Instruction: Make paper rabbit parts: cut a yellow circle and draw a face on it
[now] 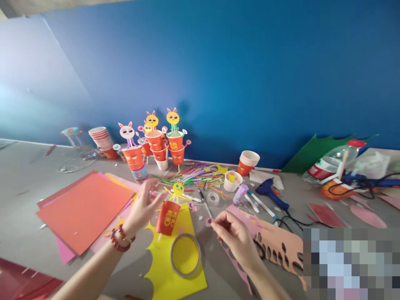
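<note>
My left hand (pixel 144 206) hovers with fingers spread just left of an upside-down red paper cup (pixel 168 218) that carries a yellow paper bunny head (pixel 178 189) on a stick. The hand holds nothing. My right hand (pixel 233 232) is pinched on a small pink paper piece (pixel 209 221) to the right of that cup. The cup stands on a yellow sheet (pixel 175 266) next to a roll of tape (pixel 185 254).
Finished bunny cups (pixel 156 143) stand at the back by the blue wall. Orange paper sheets (pixel 84 208) lie at left, straws (pixel 193 173) and scissors (pixel 203 199) in the middle, a blue glue gun (pixel 271 192), cup stack (pixel 248 162) and plastic bottle (pixel 333 162) at right.
</note>
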The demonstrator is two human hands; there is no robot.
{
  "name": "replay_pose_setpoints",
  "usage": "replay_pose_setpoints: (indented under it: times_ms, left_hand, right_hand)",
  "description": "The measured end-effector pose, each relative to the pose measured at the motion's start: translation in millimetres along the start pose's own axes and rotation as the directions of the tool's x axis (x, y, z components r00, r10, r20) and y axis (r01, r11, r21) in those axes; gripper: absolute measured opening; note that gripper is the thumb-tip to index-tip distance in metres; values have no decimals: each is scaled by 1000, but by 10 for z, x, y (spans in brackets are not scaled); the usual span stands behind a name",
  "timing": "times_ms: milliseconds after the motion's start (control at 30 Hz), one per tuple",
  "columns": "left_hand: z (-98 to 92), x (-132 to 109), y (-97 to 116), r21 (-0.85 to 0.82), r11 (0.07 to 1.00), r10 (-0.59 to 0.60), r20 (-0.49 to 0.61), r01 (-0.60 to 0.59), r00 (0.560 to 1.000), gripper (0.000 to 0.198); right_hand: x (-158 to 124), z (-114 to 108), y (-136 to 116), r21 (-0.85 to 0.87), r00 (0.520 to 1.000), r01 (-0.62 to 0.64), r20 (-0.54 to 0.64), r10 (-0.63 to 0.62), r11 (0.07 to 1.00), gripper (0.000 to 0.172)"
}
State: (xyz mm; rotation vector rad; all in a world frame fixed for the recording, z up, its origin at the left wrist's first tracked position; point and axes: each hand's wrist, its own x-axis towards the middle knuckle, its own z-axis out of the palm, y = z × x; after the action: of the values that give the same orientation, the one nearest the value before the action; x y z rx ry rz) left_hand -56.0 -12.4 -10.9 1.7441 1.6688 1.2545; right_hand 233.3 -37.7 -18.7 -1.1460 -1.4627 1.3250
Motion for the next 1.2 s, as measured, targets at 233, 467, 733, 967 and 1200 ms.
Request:
replay_pose_setpoints:
  times_ms: [233, 467, 733, 967, 1200]
  left_hand:
    - [110, -251, -297, 161, 986, -70, 234, 32, 970, 69]
    - [77, -279, -119, -250, 966, -10, 230, 70, 973, 62]
    - [261, -405, 182, -573, 797, 63, 393, 191, 917, 63]
    - [515, -606, 446, -422, 907, 203, 460, 11, 864, 63]
    - [580, -659, 631, -386, 917, 298, 487, -103, 821, 54]
  right_hand:
    - [6, 1, 44, -66, 998, 58, 15, -57, 996, 37]
    - [-10, -29, 63, -35, 992, 124, 23, -123, 992, 32]
    - [-29, -197, -122, -69, 943, 319, -76, -324, 945, 21]
    - [-203, -432, -446, -425, 874, 426, -38, -485, 799, 9]
    - [-22, -356, -791, -556, 909, 407, 166, -383, 725, 11]
